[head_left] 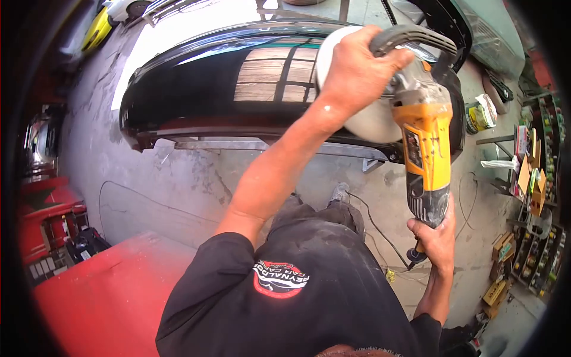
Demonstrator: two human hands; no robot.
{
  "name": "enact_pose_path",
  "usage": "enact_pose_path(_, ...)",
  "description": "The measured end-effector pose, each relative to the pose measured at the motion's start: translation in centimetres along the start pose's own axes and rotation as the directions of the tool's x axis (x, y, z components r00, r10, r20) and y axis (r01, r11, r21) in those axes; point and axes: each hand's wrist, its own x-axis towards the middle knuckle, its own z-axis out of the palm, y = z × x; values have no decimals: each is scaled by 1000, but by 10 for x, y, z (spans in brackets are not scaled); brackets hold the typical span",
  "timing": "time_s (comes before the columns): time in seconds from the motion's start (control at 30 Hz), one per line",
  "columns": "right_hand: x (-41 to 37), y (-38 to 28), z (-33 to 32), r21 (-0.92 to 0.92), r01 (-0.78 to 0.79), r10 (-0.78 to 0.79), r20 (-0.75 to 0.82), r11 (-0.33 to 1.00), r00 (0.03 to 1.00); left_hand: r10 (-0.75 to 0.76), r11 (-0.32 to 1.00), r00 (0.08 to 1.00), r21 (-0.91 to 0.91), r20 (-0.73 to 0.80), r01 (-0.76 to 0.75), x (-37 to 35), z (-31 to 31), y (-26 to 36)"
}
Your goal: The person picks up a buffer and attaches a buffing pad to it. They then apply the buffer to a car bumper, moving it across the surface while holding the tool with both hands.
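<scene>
A yellow and black power polisher (437, 146) is held upright in the view, its round white pad (372, 119) against the right part of a glossy black bumper (190, 92). My left hand (363, 68) is closed around the black loop handle (416, 37) at the tool's head. Lower down, my right hand (437, 238) wraps round the rear end of the polisher body, where the power cord (380, 229) comes out. The bumper reflects bright panels and rests on a metal stand (238, 145).
A red panel (113, 291) fills the lower left. Shelves with bottles (544, 238) and cardboard boxes (535, 172) line the right side. Thin cables cross the concrete floor (178, 178). A yellow car (98, 30) shows at the top left.
</scene>
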Motion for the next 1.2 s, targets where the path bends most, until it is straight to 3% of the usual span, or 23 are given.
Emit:
enact_pose_path(0.07,-2,11,2,8,-16,16,-29,1000,999,134,989,990,72,-36,-131,2,12,-11)
enact_pose_path(0.27,-5,12,25,33,-39,40,-39,999,998,92,995,996,50,-11,-91,0,-8,-10)
enact_pose_path(0.33,-8,5,41,35,-15,15,-7,999,1000,91,996,996,15,-16,-91,-6,-35,-8)
enact_pose_path(0.4,-7,-7,66,42,66,-69,65,997,996,0,1000,998,-24,-70,-2,-18,-75,-1)
enact_pose_path(0.47,1,-8,89,9,235,-234,131,972,963,-125,990,985,-81,-116,116,-31,-114,15)
enact_pose_path(0.57,13,-24,124,21,219,-218,202,976,955,-88,991,972,-114,-219,64,-35,-166,19)
enact_pose_path(0.6,12,-34,130,-77,339,-315,225,938,922,-102,991,960,-107,-261,76,-40,-178,29)
enact_pose_path(0.7,24,-41,150,-39,241,-214,342,970,915,-99,995,956,-41,-277,91,-46,-215,38)
enact_pose_path(0.87,15,-27,140,-1,246,-230,356,969,906,-122,992,956,-12,-266,123,-59,-198,48)
enact_pose_path(1.2,1,12,73,180,97,-131,187,979,974,-128,990,991,-64,-38,125,-29,-90,34)
